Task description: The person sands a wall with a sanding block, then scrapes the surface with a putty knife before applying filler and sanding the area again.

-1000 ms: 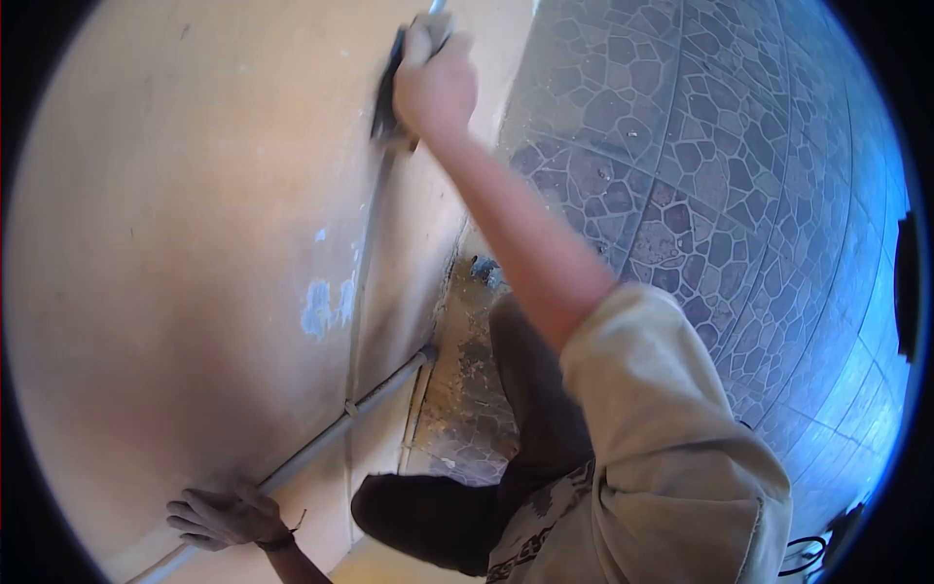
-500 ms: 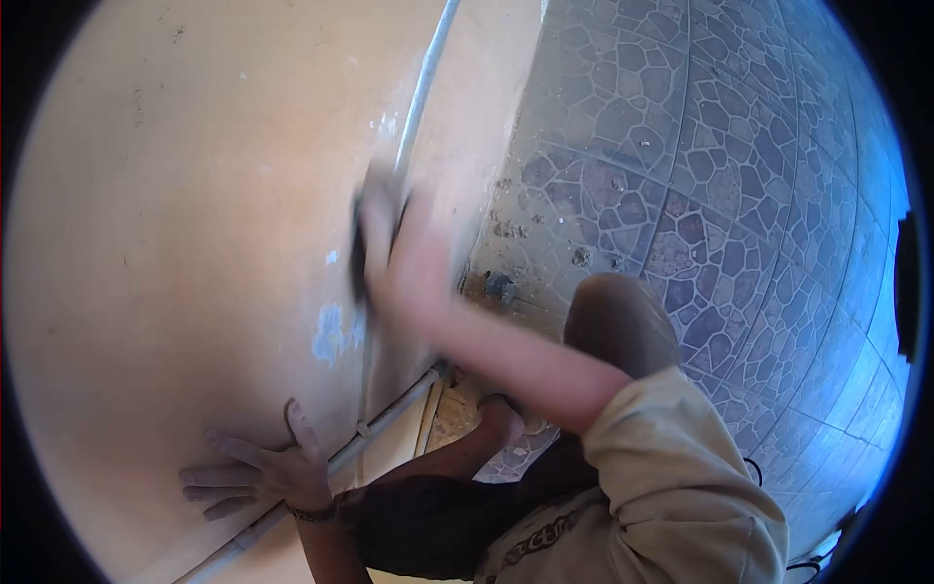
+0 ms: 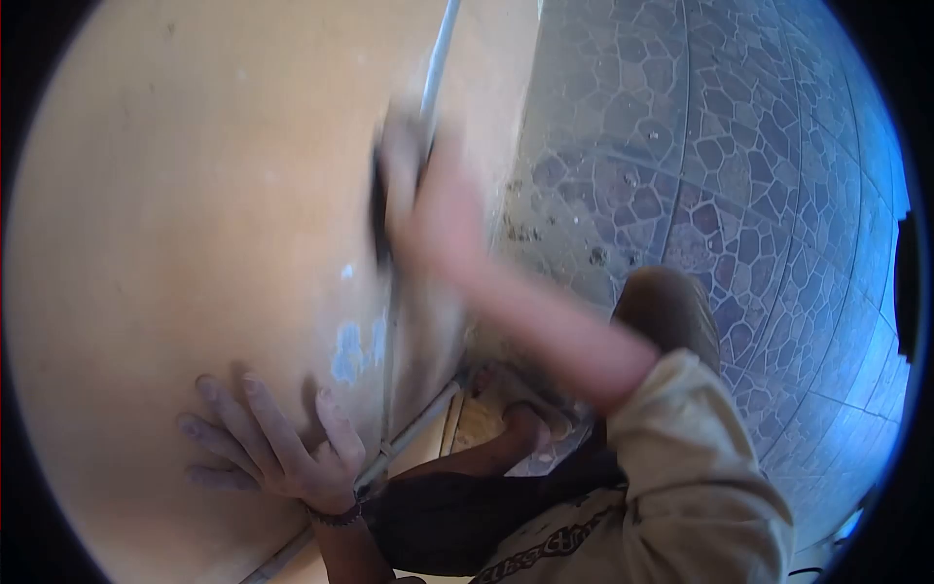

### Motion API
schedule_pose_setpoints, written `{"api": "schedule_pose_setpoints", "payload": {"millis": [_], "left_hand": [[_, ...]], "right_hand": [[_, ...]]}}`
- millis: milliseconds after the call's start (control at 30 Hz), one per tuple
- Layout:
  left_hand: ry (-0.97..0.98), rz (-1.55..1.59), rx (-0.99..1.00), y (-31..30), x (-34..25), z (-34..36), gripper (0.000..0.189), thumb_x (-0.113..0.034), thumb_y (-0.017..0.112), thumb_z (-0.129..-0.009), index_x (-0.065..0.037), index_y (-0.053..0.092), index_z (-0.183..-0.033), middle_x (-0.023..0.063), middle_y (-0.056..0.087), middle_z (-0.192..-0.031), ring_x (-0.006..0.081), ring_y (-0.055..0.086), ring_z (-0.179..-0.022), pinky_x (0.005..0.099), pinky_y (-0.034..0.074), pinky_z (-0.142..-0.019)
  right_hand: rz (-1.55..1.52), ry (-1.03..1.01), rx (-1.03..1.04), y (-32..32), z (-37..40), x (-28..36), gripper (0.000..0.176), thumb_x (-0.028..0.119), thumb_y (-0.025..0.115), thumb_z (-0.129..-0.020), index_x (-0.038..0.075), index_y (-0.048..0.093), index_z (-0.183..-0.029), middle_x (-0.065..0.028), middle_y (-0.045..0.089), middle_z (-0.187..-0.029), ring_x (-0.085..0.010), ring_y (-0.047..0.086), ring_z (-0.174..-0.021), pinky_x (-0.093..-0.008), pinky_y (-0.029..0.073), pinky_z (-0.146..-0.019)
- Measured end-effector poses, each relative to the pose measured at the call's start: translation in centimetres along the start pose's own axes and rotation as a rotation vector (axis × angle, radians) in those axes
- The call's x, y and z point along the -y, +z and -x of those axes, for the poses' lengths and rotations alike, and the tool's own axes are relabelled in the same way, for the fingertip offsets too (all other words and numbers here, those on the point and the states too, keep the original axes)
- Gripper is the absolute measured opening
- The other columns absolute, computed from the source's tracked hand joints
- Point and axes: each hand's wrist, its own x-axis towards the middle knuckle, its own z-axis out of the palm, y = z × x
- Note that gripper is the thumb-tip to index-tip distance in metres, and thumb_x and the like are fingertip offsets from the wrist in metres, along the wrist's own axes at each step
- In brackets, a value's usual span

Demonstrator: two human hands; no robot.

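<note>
The wall fills the left of the view, with pale blue-white patches where its surface differs. A thin pale pipe runs along it. My left hand lies against the wall at the lower left, fingers spread, a dark bracelet at its wrist. My right hand, smeared by motion, is at the wall beside the pipe, above the patches. Its fingers are wrapped round a dark flat object pressed along the wall; blur hides what it is.
The floor at the right has a stone-pattern surface, with small crumbs of debris near the wall's foot. A second pipe crosses low by the wall. My bent knee and bare foot are close to the wall.
My right hand has moved slightly up and right in view with the dark object. My left hand's fingers now point more upward, still spread on the wall. The view has shifted a little.
</note>
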Motion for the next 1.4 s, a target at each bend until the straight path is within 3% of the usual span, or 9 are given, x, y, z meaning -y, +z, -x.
{"api": "schedule_pose_setpoints", "payload": {"millis": [100, 300, 433, 467, 667, 833, 1067, 1300, 1400], "left_hand": [[0.048, 0.071, 0.051, -0.9, 0.1, -0.2, 0.056, -0.038, 0.050, -0.089, -0.002, 0.052, -0.132, 0.0187, 0.050, -0.136, 0.0422, 0.032, -0.135, 0.0559, -0.003, -0.112], [0.052, 0.160, 0.024, -0.6, -0.1, -0.5, 0.052, -0.036, 0.050, -0.089, 0.000, 0.054, -0.128, 0.0172, 0.054, -0.132, 0.0429, 0.034, -0.134, 0.0537, -0.007, -0.112], [0.036, 0.254, 0.133, -0.9, -0.1, 0.5, 0.049, -0.040, 0.045, -0.092, -0.004, 0.055, -0.124, 0.0168, 0.059, -0.126, 0.0454, 0.034, -0.133, 0.0563, -0.011, -0.110], [0.050, 0.251, 0.152, -1.0, -0.4, 0.1, 0.048, -0.039, 0.046, -0.092, -0.004, 0.056, -0.124, 0.0169, 0.059, -0.126, 0.0453, 0.035, -0.133, 0.0564, -0.011, -0.110], [0.097, 0.292, 0.046, -0.2, -0.4, -0.2, 0.047, -0.032, 0.048, -0.091, -0.001, 0.054, -0.125, 0.0151, 0.059, -0.127, 0.0424, 0.036, -0.133, 0.0553, -0.007, -0.111], [0.091, 0.412, 0.114, -0.5, 0.0, 0.4, 0.047, -0.029, 0.049, -0.090, 0.001, 0.052, -0.126, 0.0152, 0.058, -0.128, 0.0388, 0.040, -0.132, 0.0546, -0.005, -0.111], [0.086, 0.470, 0.023, 0.0, -0.4, -0.4, 0.042, -0.027, 0.050, -0.089, -0.001, 0.055, -0.122, 0.0154, 0.062, -0.121, 0.0374, 0.048, -0.125, 0.0522, -0.004, -0.113], [0.095, 0.557, 0.070, -0.9, -0.3, -0.7, 0.049, -0.025, 0.052, -0.088, 0.006, 0.051, -0.126, 0.0159, 0.062, -0.122, 0.0361, 0.047, -0.127, 0.0501, 0.001, -0.114], [0.079, 0.600, 0.076, -0.7, -0.4, -0.4, 0.048, -0.023, 0.053, -0.087, 0.006, 0.051, -0.125, 0.0155, 0.062, -0.122, 0.0359, 0.048, -0.126, 0.0491, 0.000, -0.114]], "right_hand": [[-0.162, 0.070, -0.024, -1.7, -10.9, 0.8, 0.045, 0.039, 0.045, -0.095, -0.005, 0.049, -0.104, -0.0293, 0.062, -0.082, -0.0456, 0.061, -0.080, -0.0536, 0.048, -0.072], [-0.159, -0.210, 0.058, 1.7, 9.1, -1.8, 0.055, 0.029, 0.050, -0.094, -0.010, 0.037, -0.130, -0.0366, 0.050, -0.118, -0.0492, 0.049, -0.114, -0.0510, 0.037, -0.099], [-0.002, 0.160, 0.022, -1.0, -7.1, 1.8, 0.045, 0.037, 0.042, -0.095, -0.006, 0.053, -0.102, -0.0296, 0.063, -0.091, -0.0448, 0.061, -0.090, -0.0499, 0.048, -0.079], [0.165, -0.137, 0.163, -1.8, -13.3, 0.6, 0.045, 0.038, 0.043, -0.095, -0.006, 0.055, -0.096, -0.0269, 0.063, -0.081, -0.0444, 0.062, -0.084, -0.0488, 0.049, -0.074], [-0.125, -0.210, -0.089, 2.5, 9.9, -2.8, 0.046, 0.038, 0.047, -0.095, -0.004, 0.046, -0.113, -0.0366, 0.058, -0.101, -0.0491, 0.059, -0.093, -0.0525, 0.046, -0.084], [-0.037, 0.326, 0.196, -1.6, -8.1, 1.6, 0.053, 0.047, 0.041, -0.094, -0.004, 0.049, -0.106, -0.0308, 0.062, -0.094, -0.0463, 0.061, -0.090, -0.0497, 0.050, -0.079], [0.051, -0.318, -0.123, 2.6, 10.6, -2.8, 0.055, 0.039, 0.041, -0.097, -0.009, 0.040, -0.123, -0.0349, 0.057, -0.112, -0.0453, 0.058, -0.104, -0.0495, 0.044, -0.091], [0.009, 0.174, -0.018, -0.5, -2.7, 0.8, 0.048, 0.042, 0.039, -0.097, -0.003, 0.050, -0.104, -0.0287, 0.063, -0.089, -0.0422, 0.062, -0.090, -0.0491, 0.049, -0.078], [-0.143, -0.155, -0.064, 2.9, 11.0, -2.8, 0.044, 0.027, 0.050, -0.095, -0.007, 0.045, -0.122, -0.0332, 0.054, -0.119, -0.0454, 0.054, -0.113, -0.0444, 0.043, -0.094]]}}
